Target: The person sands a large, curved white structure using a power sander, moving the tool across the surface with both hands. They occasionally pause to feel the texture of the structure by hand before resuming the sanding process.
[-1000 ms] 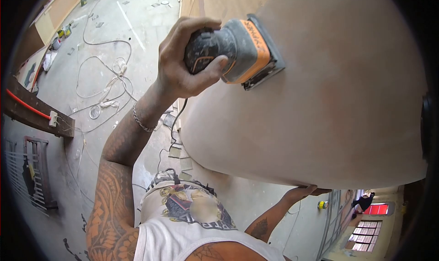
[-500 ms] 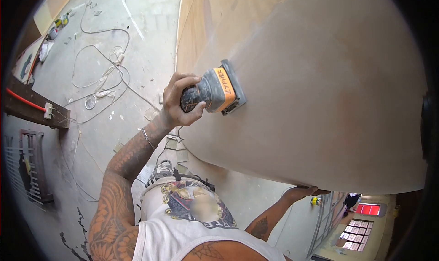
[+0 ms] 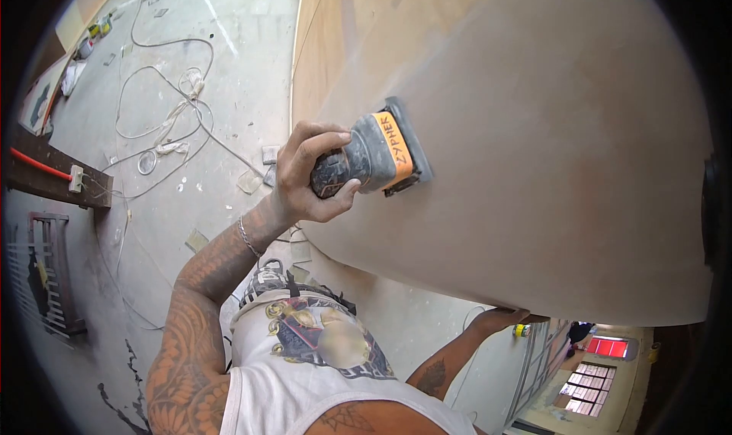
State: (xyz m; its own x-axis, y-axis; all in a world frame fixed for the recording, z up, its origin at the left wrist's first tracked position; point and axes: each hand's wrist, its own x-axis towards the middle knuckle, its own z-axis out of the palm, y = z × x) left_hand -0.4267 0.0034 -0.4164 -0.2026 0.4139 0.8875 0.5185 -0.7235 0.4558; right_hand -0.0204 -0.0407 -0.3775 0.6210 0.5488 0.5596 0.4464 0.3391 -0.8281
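Observation:
My left hand [image 3: 309, 172] is wrapped round the dusty dark body of a power sander [image 3: 370, 154] with an orange band lettered "ZYPHER". The sander's flat pad meets the face of a large, smooth, curved panel [image 3: 549, 168], greyish brown with a bare wood-toned area at upper left. A bracelet circles my left wrist. Down by the panel's lower edge, my right hand [image 3: 503, 319] rests against it, fingers stretched out and partly hidden by the panel.
Looped cables [image 3: 183, 103] trail over the dusty floor at left, among scattered sanding scraps [image 3: 197, 240]. An outlet box [image 3: 76, 178] with an orange-red cord sits on a dark beam [image 3: 53, 172]. Cans [image 3: 99, 29] stand at far upper left; a small yellow can [image 3: 521, 330] is beyond my right hand.
My left hand and the sander have shifted a little to the right across the panel. My right hand stays at the panel's edge. The view has shifted slightly.

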